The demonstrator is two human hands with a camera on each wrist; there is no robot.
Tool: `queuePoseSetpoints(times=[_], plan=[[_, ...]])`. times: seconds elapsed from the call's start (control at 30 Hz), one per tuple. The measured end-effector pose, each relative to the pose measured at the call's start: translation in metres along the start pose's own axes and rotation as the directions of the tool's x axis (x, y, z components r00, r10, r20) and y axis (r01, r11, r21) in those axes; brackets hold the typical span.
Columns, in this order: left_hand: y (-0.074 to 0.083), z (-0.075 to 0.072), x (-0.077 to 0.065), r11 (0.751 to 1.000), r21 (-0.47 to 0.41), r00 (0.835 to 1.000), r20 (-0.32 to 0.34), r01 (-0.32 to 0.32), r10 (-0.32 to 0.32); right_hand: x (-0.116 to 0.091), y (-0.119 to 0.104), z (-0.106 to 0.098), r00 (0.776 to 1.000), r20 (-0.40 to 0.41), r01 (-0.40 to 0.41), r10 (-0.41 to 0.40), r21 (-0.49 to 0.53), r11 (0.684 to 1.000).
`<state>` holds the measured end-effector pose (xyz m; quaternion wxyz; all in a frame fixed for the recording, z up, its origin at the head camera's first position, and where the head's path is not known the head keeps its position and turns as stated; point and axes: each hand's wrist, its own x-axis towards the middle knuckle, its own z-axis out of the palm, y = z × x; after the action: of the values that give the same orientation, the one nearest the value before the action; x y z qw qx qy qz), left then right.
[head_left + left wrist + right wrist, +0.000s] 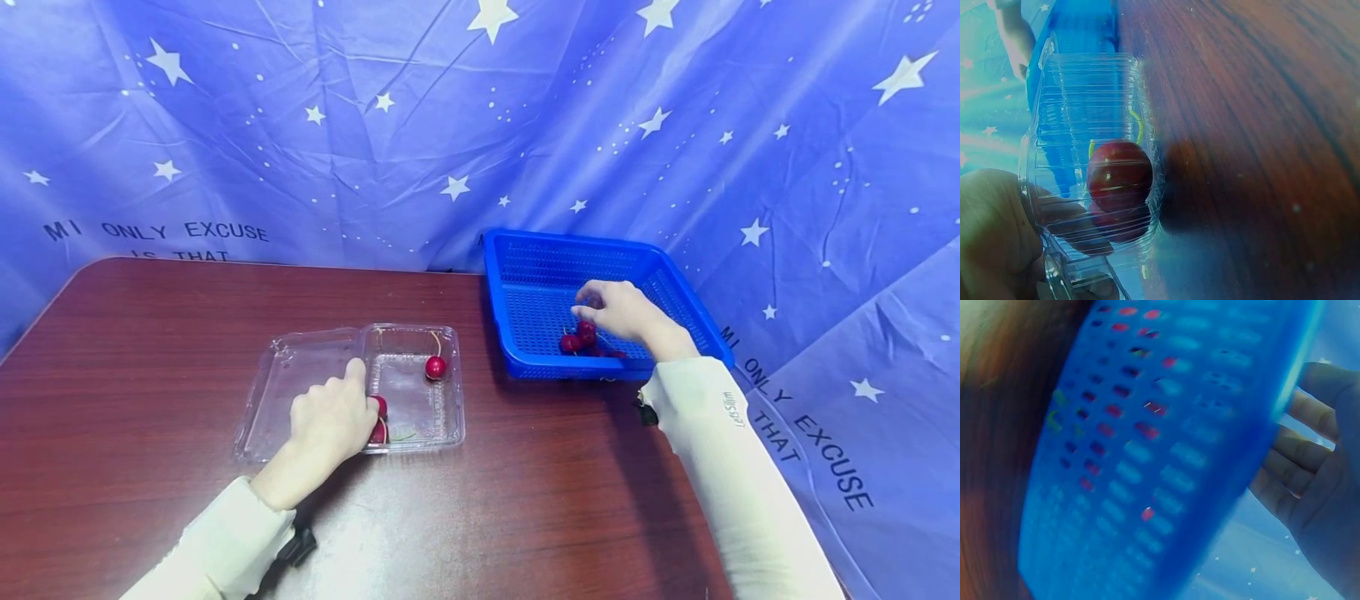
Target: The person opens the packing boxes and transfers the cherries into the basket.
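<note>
A clear plastic clamshell box (pixel 450 417) lies with its lid (pixel 288 375) folded out to the left. My left hand (pixel 330 417) grips the box's near left wall at the hinge, fingers reaching inside beside two red cherries (pixel 1119 175). A third cherry (pixel 436 367), with a stem, rests towards the box's far right. Over the blue basket (pixel 517 358) hovers my right hand (pixel 626 315), fingers spread and bent, nothing visible between them. Several cherries (pixel 570 343) lie below it, near the basket's front wall. That wall hides some of them in the right wrist view.
A brown wooden table (pixel 150 350) carries both containers, with the basket at the back right. Behind and to the right hangs a blue curtain (pixel 337 167) with white stars, close to the basket's far edge.
</note>
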<state>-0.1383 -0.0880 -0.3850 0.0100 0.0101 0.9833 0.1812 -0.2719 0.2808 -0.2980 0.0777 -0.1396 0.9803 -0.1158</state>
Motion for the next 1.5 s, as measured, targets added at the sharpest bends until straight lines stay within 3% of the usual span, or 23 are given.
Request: queuePoseSetpoints(times=[0.33, 1.03, 1.23, 1.5], plan=[[0.0, -0.001, 0.0, 1.0, -0.001, 1.0, 0.009, -0.003, 0.003, 0.004, -0.024, -0.011, 0.997, -0.069, 0.051, -0.046, 0.073, 0.996], [0.0, 0.0, 0.0, 1.0, -0.003, 1.0, -0.009, 0.001, -0.001, 0.008, -0.096, -0.022, 0.958, -0.118, 0.268, -0.263, 0.029, 0.963], [-0.001, 0.0, 0.0, 1.0, 0.001, 1.0, 0.006, 0.005, -0.005, 0.008, -0.109, -0.018, 0.944, -0.127, 0.308, -0.305, 0.007, 0.951], [-0.001, -0.001, 0.0, 1.0, -0.005, 1.0, 0.002, -0.004, 0.004, 0.004, -0.136, 0.004, 0.904, -0.092, 0.41, -0.418, -0.093, 0.907]])
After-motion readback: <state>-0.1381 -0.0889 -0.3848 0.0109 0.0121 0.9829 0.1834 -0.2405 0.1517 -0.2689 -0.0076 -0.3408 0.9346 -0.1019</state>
